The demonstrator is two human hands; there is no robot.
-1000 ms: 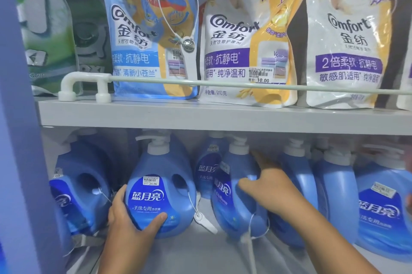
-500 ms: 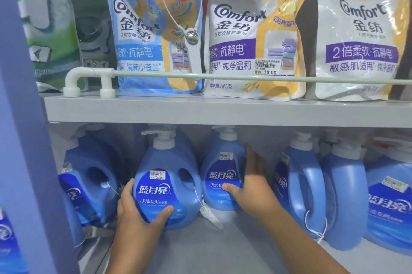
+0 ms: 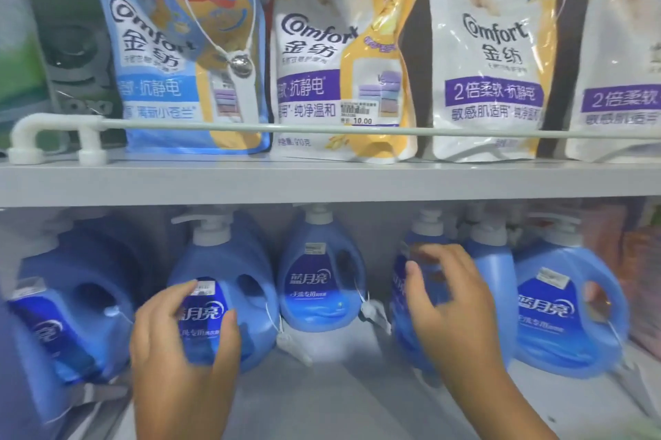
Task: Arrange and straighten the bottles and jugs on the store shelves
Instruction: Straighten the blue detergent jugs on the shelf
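Left hand is cupping the front jug on the lower shelf; right hand, fingers curling, is closing on the sideways jug (grip unconfirmed). Advise turning its label forward.

Blue pump jugs stand along the lower shelf. Directly above, the grey upper shelf carries standing Comfort refill pouches.

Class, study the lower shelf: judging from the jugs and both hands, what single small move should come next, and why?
Probably the right hand should turn the blue jug it is reaching until its label faces out. That jug stands side-on, unlike the front-facing middle jug. The left hand already grips its own jug, label forward.
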